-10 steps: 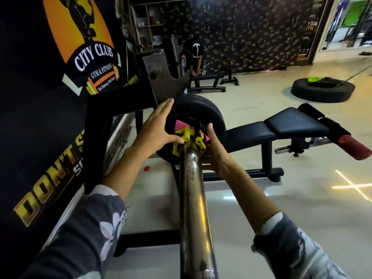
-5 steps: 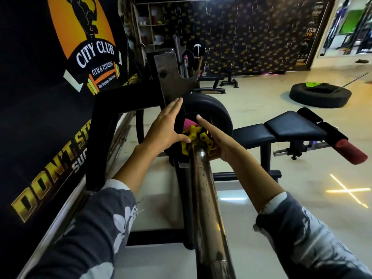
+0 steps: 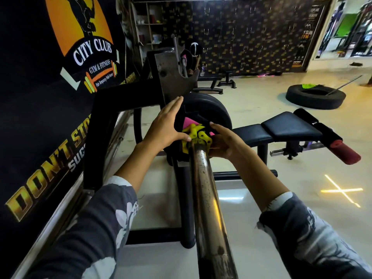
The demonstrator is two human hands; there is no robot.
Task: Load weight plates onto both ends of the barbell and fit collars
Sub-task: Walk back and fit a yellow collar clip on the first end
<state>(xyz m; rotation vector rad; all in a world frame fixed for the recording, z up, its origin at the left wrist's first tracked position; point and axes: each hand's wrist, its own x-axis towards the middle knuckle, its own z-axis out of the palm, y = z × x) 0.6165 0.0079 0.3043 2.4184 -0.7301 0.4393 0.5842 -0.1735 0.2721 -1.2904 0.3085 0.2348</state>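
Observation:
A steel barbell sleeve (image 3: 207,198) runs away from me toward a black weight plate (image 3: 213,109) with a pink centre. A yellow collar (image 3: 196,137) sits on the sleeve against the plate. My left hand (image 3: 165,127) lies flat on the plate's left face with its fingers straight and its thumb touching the collar. On the collar's right side my right hand (image 3: 225,141) has its fingers curled round the collar. The far side of the collar is hidden by the hands.
A black rack upright (image 3: 104,125) with a steel hook (image 3: 173,77) stands left of the plate. A black bench (image 3: 281,127) with a red roller lies to the right. A tyre (image 3: 316,96) rests on the floor farther back. A banner wall is at my left.
My right hand has dropped from resting straight across the plate to wrapping round the collar's right side. My left hand stays flat on the plate.

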